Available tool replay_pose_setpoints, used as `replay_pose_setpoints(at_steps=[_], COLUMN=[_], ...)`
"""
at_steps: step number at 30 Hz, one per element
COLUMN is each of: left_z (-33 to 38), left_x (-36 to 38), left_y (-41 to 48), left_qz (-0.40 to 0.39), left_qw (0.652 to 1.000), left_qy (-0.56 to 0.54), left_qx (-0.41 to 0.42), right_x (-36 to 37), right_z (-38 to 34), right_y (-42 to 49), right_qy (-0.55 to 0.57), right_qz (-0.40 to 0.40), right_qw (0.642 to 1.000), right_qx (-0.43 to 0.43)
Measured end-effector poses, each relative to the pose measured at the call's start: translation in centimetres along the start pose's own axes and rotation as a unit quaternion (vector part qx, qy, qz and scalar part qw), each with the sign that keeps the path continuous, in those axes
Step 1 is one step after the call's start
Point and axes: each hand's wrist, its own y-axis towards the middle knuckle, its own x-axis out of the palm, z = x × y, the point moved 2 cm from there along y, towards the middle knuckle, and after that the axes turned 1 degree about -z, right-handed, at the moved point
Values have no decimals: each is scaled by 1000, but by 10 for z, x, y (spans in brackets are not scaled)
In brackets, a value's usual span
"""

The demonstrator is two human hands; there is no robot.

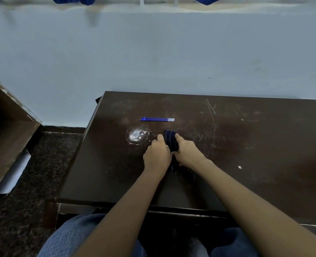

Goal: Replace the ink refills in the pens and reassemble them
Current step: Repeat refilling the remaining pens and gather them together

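Left hand and right hand are clamping a bundle of pens between them on the table, its length running away from the person. Refills are lying crosswise beyond.

L hand & R hand grip a bundle of dark pens between them on the brown table; blue refills (lying side by side) sit beyond, apart.

blue refills, dark pens, brown table
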Motion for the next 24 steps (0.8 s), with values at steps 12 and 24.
replay_pose_setpoints(at_steps=[12, 24], left_z=[-2, -15], left_x=[4, -3], left_y=[1, 4], left_qz=[-3, -4], left_qw=[1000, 1000], left_qy=[-5, 6], left_qx=[3, -19], right_x=[2, 14], right_z=[3, -10], right_y=[4, 10], right_qy=[12, -3], right_qz=[0, 0], right_qw=[1000, 1000], right_qx=[9, -7])
